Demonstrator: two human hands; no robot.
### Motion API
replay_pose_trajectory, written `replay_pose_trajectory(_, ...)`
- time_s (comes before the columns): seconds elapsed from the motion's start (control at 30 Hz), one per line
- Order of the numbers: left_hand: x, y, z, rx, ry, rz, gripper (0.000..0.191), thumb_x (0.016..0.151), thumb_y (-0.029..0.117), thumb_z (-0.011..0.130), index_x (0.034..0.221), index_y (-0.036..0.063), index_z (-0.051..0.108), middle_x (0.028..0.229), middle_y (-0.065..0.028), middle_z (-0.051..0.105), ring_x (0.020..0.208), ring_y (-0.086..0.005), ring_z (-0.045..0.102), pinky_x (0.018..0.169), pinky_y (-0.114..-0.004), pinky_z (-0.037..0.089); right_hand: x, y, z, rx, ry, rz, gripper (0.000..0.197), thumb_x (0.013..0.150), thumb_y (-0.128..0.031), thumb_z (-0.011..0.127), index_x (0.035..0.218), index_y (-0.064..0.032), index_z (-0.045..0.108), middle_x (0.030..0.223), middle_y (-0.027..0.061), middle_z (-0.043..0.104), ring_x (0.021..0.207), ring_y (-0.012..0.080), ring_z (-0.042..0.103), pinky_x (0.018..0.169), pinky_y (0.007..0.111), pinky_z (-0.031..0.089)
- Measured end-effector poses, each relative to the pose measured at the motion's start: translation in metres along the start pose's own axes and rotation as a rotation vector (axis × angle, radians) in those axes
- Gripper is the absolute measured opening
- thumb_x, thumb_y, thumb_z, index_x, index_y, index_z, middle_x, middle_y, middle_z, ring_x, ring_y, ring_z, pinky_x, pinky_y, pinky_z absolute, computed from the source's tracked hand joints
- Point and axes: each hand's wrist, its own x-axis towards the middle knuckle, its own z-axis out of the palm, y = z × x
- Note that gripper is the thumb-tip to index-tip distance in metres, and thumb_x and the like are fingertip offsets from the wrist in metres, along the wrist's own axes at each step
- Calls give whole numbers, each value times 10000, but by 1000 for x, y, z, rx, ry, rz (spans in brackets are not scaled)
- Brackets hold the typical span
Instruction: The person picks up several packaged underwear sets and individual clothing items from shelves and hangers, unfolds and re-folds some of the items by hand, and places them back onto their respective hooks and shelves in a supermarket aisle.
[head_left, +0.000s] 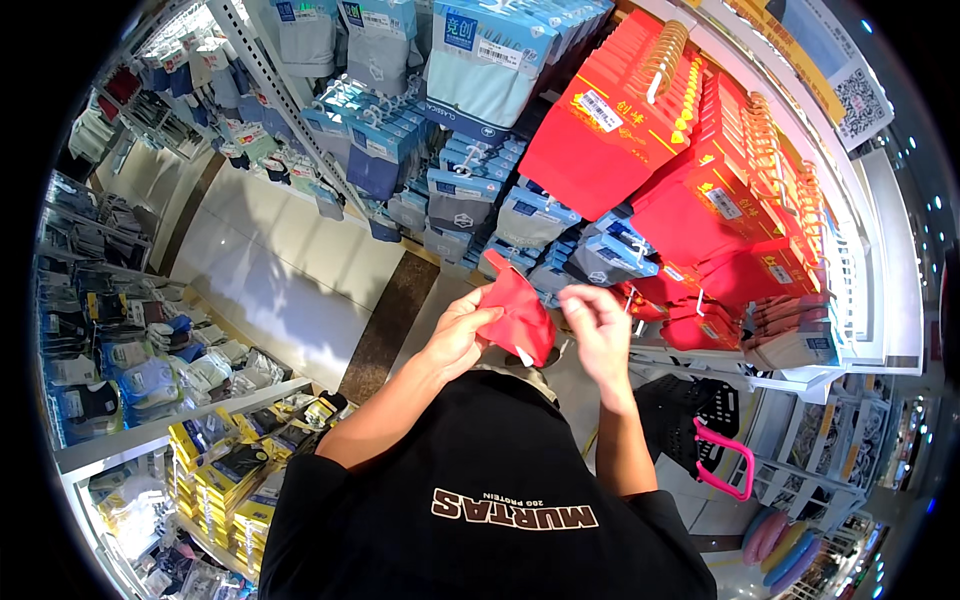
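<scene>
My left hand (463, 330) grips a piece of red folded fabric (517, 315) by its left side, with the thumb on top. A small white piece shows at the fabric's lower edge, and a narrow red strip sticks up at its top. To the right of the fabric, a small gap away, is my right hand (600, 322). Its fingers are bent and blurred, and nothing shows in them. Just beyond both hands hang red packaged garments (600, 142) on hooks, their cards bearing writing and barcode labels.
Blue-carded packs of underwear or socks (480, 75) hang on the rack ahead. A black shopping basket (675, 420) with a pink handle (739, 461) stands on the floor at right. Shelves of packaged socks (142, 360) line the left, with yellow packs (217, 480) below. Tiled floor (285, 247) runs between.
</scene>
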Motion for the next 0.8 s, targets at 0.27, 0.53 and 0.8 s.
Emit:
replay_pose_trajectory(0.27,-15,28,24,55,-279,51,409,930,17,567,1333,29,501,1211,-78,622,1101,-155,607,940,-321,496,1,-12,-4,671,-119,182,413,963,-139,595,1312,49,476,1224,98,605,1126,154,568,1003,321,424)
replay_pose_trajectory(0.53,-11,30,6,153,-163,95,341,951,95,554,1280,13,518,1209,-122,612,1069,-202,626,900,-343,515,60,-80,-14,432,246,-381,197,939,-33,601,1130,-12,557,1093,70,639,989,113,599,902,285,475)
replay_pose_trajectory(0.8,-9,5,-13,237,-75,49,298,974,131,529,1244,6,548,1131,-126,648,949,-197,667,817,-307,542,119,-117,-6,-27,477,-615,169,941,-49,623,1074,16,543,1039,83,664,947,98,605,866,238,468)
